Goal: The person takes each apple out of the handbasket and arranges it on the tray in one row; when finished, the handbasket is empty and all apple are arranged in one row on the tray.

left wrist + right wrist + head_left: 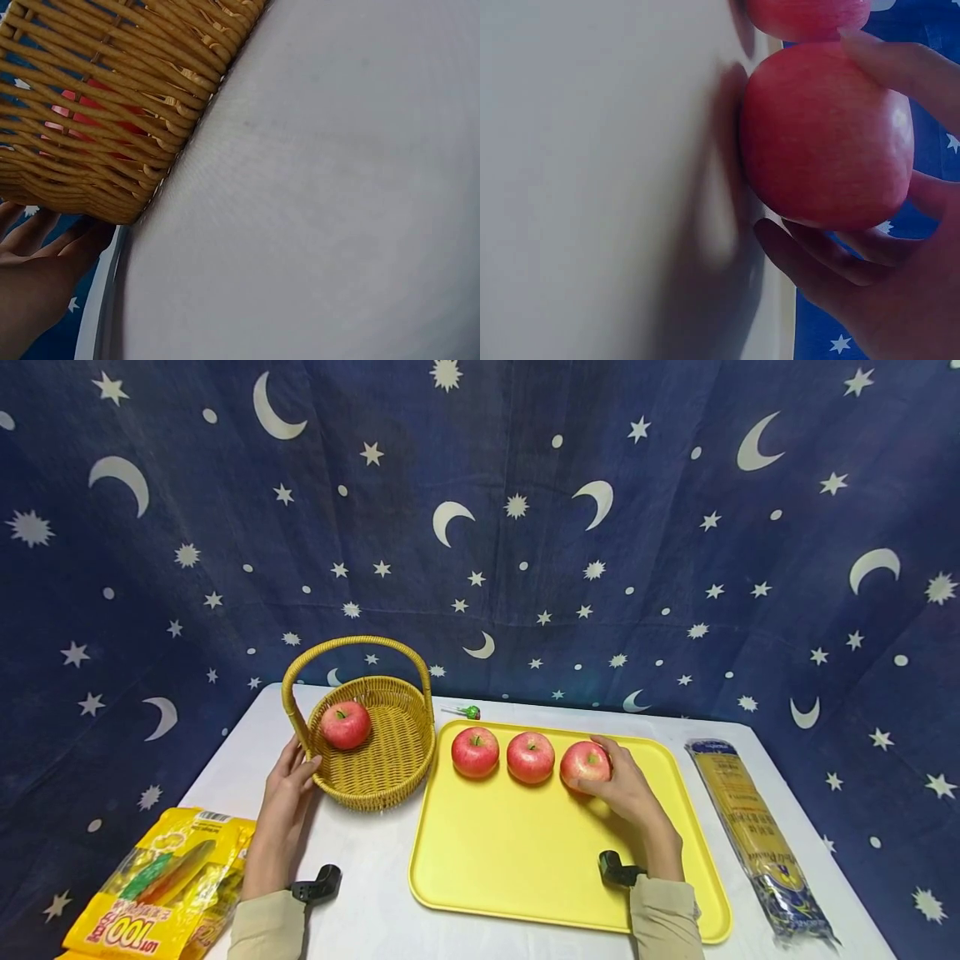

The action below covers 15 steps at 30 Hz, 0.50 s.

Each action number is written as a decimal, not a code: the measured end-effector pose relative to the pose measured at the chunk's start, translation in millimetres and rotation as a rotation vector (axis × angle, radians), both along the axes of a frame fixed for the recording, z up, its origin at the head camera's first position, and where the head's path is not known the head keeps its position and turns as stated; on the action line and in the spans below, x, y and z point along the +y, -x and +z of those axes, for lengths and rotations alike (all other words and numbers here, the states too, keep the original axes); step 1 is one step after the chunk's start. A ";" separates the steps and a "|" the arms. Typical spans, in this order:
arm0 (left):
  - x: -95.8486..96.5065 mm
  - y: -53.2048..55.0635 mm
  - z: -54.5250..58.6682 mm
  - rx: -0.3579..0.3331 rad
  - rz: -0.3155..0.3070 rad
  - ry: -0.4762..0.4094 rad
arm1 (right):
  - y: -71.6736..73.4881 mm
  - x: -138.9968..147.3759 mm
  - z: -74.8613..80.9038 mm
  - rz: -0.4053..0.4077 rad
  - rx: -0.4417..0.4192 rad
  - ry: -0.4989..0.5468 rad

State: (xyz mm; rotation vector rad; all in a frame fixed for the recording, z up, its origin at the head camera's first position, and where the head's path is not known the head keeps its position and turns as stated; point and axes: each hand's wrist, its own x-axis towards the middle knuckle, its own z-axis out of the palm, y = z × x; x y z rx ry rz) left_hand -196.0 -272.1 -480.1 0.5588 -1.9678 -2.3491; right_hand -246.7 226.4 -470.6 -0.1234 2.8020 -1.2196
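Note:
A wicker basket (pixel 375 785) with a tall arched handle stands at the left, one red apple (pixel 346 725) inside it. My left hand (pixel 285 793) rests against the basket's left side; in the left wrist view its fingers (pixel 30 232) reach the woven wall, partly hidden behind it. On the yellow tray (pixel 517 852), two apples (pixel 476 752) (pixel 531 757) sit side by side near the far edge. To their right, my right hand (pixel 626 785) grips a third apple (pixel 825 139), thumb on one side and fingers round the other.
A green-wrapped lollipop (pixel 470 712) lies behind the tray. Right of the tray is a long pack of pasta (pixel 757 835). Yellow snack bags (pixel 157 885) lie at the front left. A dark blue curtain (pixel 517 552) with moons and stars hangs behind the white table (pixel 367 893).

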 end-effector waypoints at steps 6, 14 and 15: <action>-0.9 0.4 -1.1 -0.012 0.003 -0.004 | -2.0 -0.1 4.6 0.015 0.005 -0.025; -1.4 0.9 -0.5 -0.023 0.001 -0.008 | -6.3 -1.7 15.4 0.007 0.056 0.028; -1.4 1.0 -0.5 -0.023 0.000 -0.009 | -6.5 -3.3 17.0 -0.003 0.084 0.038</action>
